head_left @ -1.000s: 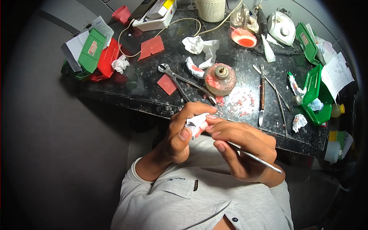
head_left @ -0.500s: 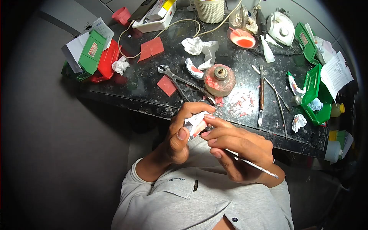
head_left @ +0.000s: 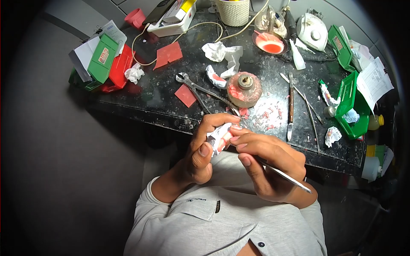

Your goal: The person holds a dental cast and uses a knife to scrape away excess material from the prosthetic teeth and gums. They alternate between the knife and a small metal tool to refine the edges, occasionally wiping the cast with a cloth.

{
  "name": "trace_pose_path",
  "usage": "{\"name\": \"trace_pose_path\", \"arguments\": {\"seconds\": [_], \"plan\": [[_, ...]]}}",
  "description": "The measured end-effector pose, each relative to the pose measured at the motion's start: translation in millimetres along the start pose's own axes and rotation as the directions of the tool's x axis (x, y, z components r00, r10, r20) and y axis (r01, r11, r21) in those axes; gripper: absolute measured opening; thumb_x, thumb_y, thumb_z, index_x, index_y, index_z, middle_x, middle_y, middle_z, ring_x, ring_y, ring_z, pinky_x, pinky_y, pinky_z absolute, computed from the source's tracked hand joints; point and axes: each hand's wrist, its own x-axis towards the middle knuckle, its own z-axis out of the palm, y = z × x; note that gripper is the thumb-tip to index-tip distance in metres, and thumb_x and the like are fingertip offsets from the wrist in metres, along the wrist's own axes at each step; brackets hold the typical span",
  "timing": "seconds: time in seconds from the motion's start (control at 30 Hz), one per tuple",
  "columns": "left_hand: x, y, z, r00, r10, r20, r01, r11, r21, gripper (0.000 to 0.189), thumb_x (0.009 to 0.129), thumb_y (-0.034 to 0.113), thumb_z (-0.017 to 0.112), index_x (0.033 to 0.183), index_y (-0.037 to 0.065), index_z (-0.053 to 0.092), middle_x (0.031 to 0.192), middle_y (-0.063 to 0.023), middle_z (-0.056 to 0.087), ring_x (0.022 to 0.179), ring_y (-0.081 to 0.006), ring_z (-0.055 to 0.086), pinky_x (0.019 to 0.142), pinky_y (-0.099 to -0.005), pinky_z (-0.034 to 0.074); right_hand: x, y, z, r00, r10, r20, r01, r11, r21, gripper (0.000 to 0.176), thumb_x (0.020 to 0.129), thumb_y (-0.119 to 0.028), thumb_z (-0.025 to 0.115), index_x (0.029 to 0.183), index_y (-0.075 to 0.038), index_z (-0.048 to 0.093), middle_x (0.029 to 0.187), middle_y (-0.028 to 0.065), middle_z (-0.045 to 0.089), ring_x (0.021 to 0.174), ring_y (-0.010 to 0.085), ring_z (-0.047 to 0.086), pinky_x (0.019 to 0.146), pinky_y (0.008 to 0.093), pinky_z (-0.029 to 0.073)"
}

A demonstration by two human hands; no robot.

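My left hand [head_left: 200, 158] is closed around a white plaster dental cast [head_left: 217, 135] with pink wax and teeth on it, thumb and forefinger at its sides. My right hand [head_left: 275, 164] grips a slim metal wax carver [head_left: 288, 179] like a pen, its rear end sticking out toward the lower right. The carver's working tip is hidden behind my fingers. Fingertips of the right hand rest against the cast's right side. Just beyond my hands lie large metal pliers [head_left: 204, 90] and a glass spirit burner [head_left: 244, 90] smeared with pink wax.
Pink wax sheets [head_left: 168, 54] lie left of crumpled paper [head_left: 214, 51]. A wax knife [head_left: 291, 106] and thin tools [head_left: 313, 121] are at the right, near a green box [head_left: 347, 96]. A dish of red wax [head_left: 271, 44] stands at the back. Wax shavings [head_left: 271, 115] litter the front.
The cast has turned slightly, showing more of its pink wax and teeth. My right hand has shifted a little, and the carver's rear end has dipped slightly.
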Motion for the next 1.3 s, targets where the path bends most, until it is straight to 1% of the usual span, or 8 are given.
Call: {"name": "trace_pose_path", "arguments": {"seconds": [0.33,0.5,0.6,0.67,0.87,0.97,1.07,1.3], "plan": [[-3.0,-4.7,-7.2,0.996,0.024,0.086,-0.022,0.999,-0.024,0.072,0.106,0.053,0.027,0.139,-0.009,0.043,0.133,-0.0215,0.053,0.122,-0.0249,0.054,0.106,-0.0377,0.041,0.9,-0.2,-0.7,1.000,0.006,-0.023,-0.006,1.000,-0.007,0.019,0.081,0.012,0.075,0.099,0.008,0.071,0.097,0.0201,0.075,0.100,0.0334,0.075,0.090,0.0398,0.060],[-1.8,-0.6,-2.7,0.997,-0.068,0.025,0.072,0.982,-0.174,0.085,0.102,0.071,0.027,0.139,-0.004,0.043,0.118,-0.0143,0.059,0.098,-0.0155,0.055,0.087,-0.0304,0.045,2.1,4.1,-18.9,0.995,-0.027,0.093,0.003,0.969,0.248,0.017,0.086,0.001,0.077,0.100,0.009,0.071,0.098,0.0201,0.075,0.105,0.0358,0.073,0.101,0.0472,0.055],[6.2,-4.3,-15.1,0.992,0.004,0.128,0.033,0.956,-0.291,0.090,0.101,0.075,0.017,0.139,-0.004,0.039,0.114,-0.0268,0.061,0.086,-0.0244,0.061,0.080,-0.0342,0.050,-5.6,22.1,-25.5,0.973,0.024,-0.229,0.083,0.891,0.446,0.033,0.093,-0.022,0.077,0.104,0.006,0.063,0.094,0.0215,0.072,0.096,0.0351,0.074,0.099,0.0588,0.054],[5.7,-1.9,-11.3,0.993,-0.020,0.116,0.066,0.914,-0.400,0.092,0.100,0.075,0.016,0.138,-0.005,0.041,0.114,-0.0285,0.060,0.082,-0.0247,0.059,0.076,-0.0341,0.050,-2.0,23.5,-38.8,0.945,0.023,-0.327,0.102,0.927,0.360,0.040,0.095,-0.032,0.074,0.103,0.003,0.057,0.091,0.0217,0.070,0.089,0.0328,0.073,0.095,0.0611,0.056],[11.2,-9.2,-13.6,0.981,-0.042,0.191,0.173,0.640,-0.749,0.093,0.101,0.074,0.018,0.132,-0.006,0.051,0.121,-0.0346,0.054,0.075,-0.0258,0.056,0.067,-0.0335,0.048,-5.9,19.3,-43.7,0.924,0.102,-0.367,0.027,0.944,0.330,0.044,0.101,-0.039,0.063,0.104,0.002,0.045,0.076,0.0151,0.063,0.066,0.0263,0.072,0.076,0.0519,0.065],[10.6,-10.3,-14.8,0.973,-0.033,0.230,0.204,0.591,-0.780,0.090,0.101,0.071,0.031,0.139,-0.009,0.045,0.129,-0.0356,0.051,0.086,-0.0303,0.063,0.077,-0.0376,0.053,-14.3,17.9,-42.6,0.932,0.165,-0.324,-0.019,0.913,0.408,0.043,0.102,-0.035,0.062,0.104,0.003,0.044,0.067,0.0094,0.057,0.055,0.0211,0.068,0.067,0.0443,0.066],[15.3,3.7,-14.4,0.969,-0.054,0.242,0.175,0.840,-0.513,0.098,0.095,0.062,0.060,0.149,-0.014,0.029,0.138,-0.0364,0.048,0.123,-0.0432,0.060,0.104,-0.0497,0.049,-16.7,20.5,-41.6,0.943,0.164,-0.288,-0.026,0.903,0.429,0.042,0.101,-0.032,0.065,0.101,0.006,0.047,0.066,0.0101,0.058,0.050,0.0149,0.065,0.057,0.0349,0.065],[12.3,10.9,8.5,0.995,-0.074,0.064,0.096,0.885,-0.455,0.095,0.084,0.048,0.081,0.144,-0.004,0.030,0.136,-0.0337,0.051,0.128,-0.0428,0.058,0.111,-0.0527,0.045,-15.9,22.5,-39.3,0.952,0.052,-0.302,-0.010,0.990,0.140,0.039,0.088,-0.028,0.081,0.088,0.009,0.068,0.074,0.0110,0.069,0.072,0.0211,0.074,0.083,0.0403,0.063]]}}
